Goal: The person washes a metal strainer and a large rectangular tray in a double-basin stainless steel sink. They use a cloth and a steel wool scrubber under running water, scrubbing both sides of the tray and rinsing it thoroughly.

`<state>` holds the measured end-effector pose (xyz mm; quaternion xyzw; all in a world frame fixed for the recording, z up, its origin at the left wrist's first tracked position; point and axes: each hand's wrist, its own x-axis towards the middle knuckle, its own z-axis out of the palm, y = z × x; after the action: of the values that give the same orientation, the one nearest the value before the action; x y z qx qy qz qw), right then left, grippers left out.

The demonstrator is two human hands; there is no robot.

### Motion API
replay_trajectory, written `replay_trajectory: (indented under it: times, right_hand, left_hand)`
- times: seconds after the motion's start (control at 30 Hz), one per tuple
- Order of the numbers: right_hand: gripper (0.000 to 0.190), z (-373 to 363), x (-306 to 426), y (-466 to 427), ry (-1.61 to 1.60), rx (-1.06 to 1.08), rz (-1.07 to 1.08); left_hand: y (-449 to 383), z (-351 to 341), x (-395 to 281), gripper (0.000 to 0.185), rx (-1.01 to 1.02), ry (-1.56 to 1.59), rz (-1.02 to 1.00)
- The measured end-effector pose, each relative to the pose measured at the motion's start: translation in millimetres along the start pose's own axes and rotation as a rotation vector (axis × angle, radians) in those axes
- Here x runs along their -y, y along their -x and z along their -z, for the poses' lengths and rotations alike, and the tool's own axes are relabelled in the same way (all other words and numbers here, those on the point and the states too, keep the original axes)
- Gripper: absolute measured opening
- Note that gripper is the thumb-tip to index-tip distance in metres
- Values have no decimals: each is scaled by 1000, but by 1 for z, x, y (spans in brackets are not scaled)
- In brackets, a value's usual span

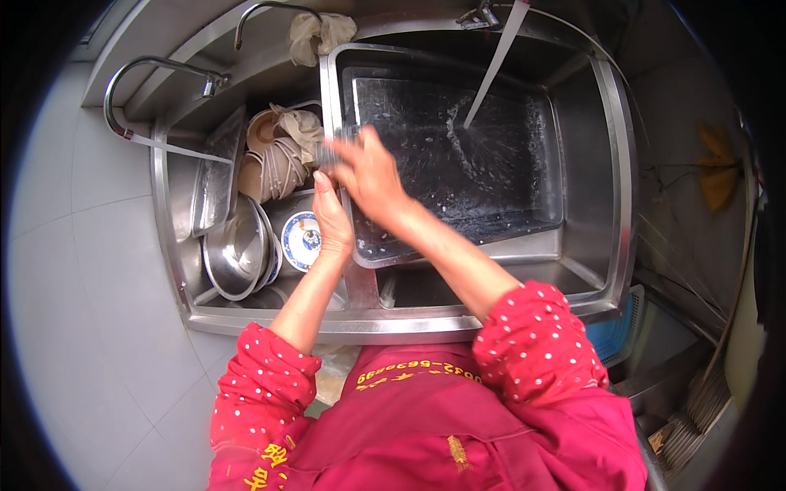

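Note:
A large dark rectangular metal tray (pixel 430 123) lies tilted over the right basin, with water running into it. My right hand (pixel 367 169) is at its left rim, blurred, with its fingers on a grey scouring pad (pixel 336 147). Just below, my left hand (pixel 331 215) is raised beside the tray's left edge, thumb up; what its palm touches is partly hidden. Left of my hands, stacked bowls (pixel 281 169) lie under a crumpled pale cloth (pixel 302 129). A blue-and-white plate (pixel 301 241) is next to my left wrist.
The left basin also holds a metal bowl (pixel 233 251) and a tilted clear-looking rectangular pan (pixel 215 178) under a running curved faucet (pixel 147 59). Another cloth (pixel 334 32) hangs at the divider's back. A blue basket (pixel 617 331) stands below the sink's right front corner.

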<state>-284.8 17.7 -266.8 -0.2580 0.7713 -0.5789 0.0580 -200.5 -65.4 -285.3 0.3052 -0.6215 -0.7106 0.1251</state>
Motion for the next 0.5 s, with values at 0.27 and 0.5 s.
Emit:
replay_trajectory:
  times: [0.27, 0.5]
  right_hand:
    - [38, 14, -28, -13, -391, -104, -339]
    - [31, -20, -49, -56, 65, -168, -198]
  left_hand:
    - [3, -5, -2, 78, -70, 11, 20]
    - [0, -2, -2, 67, -49, -429, -186]
